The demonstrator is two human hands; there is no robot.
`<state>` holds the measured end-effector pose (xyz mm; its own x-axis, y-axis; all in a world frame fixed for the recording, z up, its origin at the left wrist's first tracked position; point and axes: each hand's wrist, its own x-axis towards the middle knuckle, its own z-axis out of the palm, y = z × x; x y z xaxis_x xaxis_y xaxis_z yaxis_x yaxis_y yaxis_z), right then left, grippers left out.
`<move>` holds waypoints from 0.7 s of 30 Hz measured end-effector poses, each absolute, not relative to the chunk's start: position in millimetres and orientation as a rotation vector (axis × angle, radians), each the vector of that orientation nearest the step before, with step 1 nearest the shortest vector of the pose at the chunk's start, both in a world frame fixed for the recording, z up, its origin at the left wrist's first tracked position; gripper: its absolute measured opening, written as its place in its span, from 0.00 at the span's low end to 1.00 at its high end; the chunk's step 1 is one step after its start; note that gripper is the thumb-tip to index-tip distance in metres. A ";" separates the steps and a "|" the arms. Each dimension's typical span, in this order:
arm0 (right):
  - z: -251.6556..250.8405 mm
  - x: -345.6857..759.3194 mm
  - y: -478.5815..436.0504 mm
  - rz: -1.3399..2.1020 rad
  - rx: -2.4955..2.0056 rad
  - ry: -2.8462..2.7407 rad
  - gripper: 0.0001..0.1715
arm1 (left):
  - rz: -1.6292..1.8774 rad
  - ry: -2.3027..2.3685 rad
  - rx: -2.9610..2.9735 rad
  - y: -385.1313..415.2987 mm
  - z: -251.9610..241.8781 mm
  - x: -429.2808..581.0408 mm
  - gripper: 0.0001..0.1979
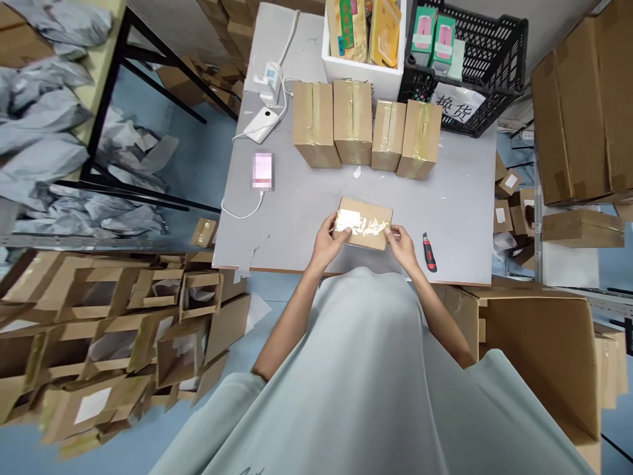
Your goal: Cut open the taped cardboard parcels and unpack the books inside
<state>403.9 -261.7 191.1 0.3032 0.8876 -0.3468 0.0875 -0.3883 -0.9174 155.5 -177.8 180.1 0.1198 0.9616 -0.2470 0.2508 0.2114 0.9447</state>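
A small cardboard box (364,223) with shiny clear tape across its top is held just over the near part of the grey table (297,218). My left hand (328,244) grips its left end, thumb on the top face. At the right end, my right hand (401,245) holds the box between thumb and fingers. A red and black box cutter (429,253) lies to the right of my right hand. Farther back stand several taped cardboard boxes in a row, the leftmost one (316,122) the largest.
Behind the row are a white bin (366,71) with yellow packages and a black crate (465,99) with green boxes. A phone (263,171), cable and power strip (270,82) lie at left. A large open carton (539,356) stands low right; opened boxes (103,343) fill the lower left.
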 end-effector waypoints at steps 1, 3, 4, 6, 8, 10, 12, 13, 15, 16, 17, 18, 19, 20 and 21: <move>189.7 400.4 -264.8 1.249 -1.717 -0.875 0.42 | 0.801 1.410 1.311 -175.5 179.8 153.5 0.40; 184.7 396.7 -271.0 1.435 -1.685 -0.824 0.44 | 0.789 1.493 1.439 -170.3 178.8 145.4 0.40; 181.0 397.2 -273.2 1.502 -1.672 -0.793 0.45 | 0.773 1.513 1.511 -167.5 178.3 139.7 0.38; 171.5 402.8 -274.2 1.500 -1.714 -0.742 0.46 | 0.721 1.506 1.621 -162.3 178.2 126.9 0.37; 159.9 411.3 -270.3 1.385 -1.814 -0.715 0.44 | 0.663 1.464 1.658 -158.7 179.9 114.4 0.36; 148.0 417.4 -263.2 1.335 -1.889 -0.733 0.41 | 0.603 1.412 1.648 -157.9 183.7 103.4 0.38; 137.7 417.0 -255.6 1.383 -1.909 -0.792 0.38 | 0.535 1.363 1.626 -159.6 188.5 93.6 0.39; 133.7 414.1 -252.3 1.417 -1.902 -0.819 0.37 | 0.502 1.344 1.613 -160.9 191.1 88.9 0.38; 127.9 404.3 -247.7 1.471 -1.881 -0.848 0.33 | 0.448 1.331 1.589 -164.2 195.8 79.3 0.38; 126.1 398.3 -246.4 1.491 -1.869 -0.851 0.32 | 0.430 1.334 1.581 -166.0 197.8 74.4 0.38; 124.8 392.3 -245.8 1.511 -1.857 -0.851 0.31 | 0.420 1.340 1.575 -168.0 199.6 69.5 0.39; 124.0 386.8 -245.8 1.534 -1.845 -0.852 0.30 | 0.416 1.349 1.571 -170.2 201.2 64.6 0.40; 123.5 382.0 -246.2 1.559 -1.834 -0.852 0.29 | 0.416 1.360 1.567 -172.8 202.5 59.6 0.41; 123.3 378.1 -246.9 1.582 -1.823 -0.851 0.28 | 0.420 1.375 1.559 -175.7 203.5 54.5 0.41; 123.1 375.1 -247.8 1.602 -1.813 -0.848 0.27 | 0.425 1.398 1.546 -179.2 204.3 49.2 0.42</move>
<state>375.1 -247.8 123.1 0.0811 0.7711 -0.6315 0.0884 -0.6366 -0.7661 49.2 -179.2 204.3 0.2792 0.8994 -0.3363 0.5603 0.1318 0.8177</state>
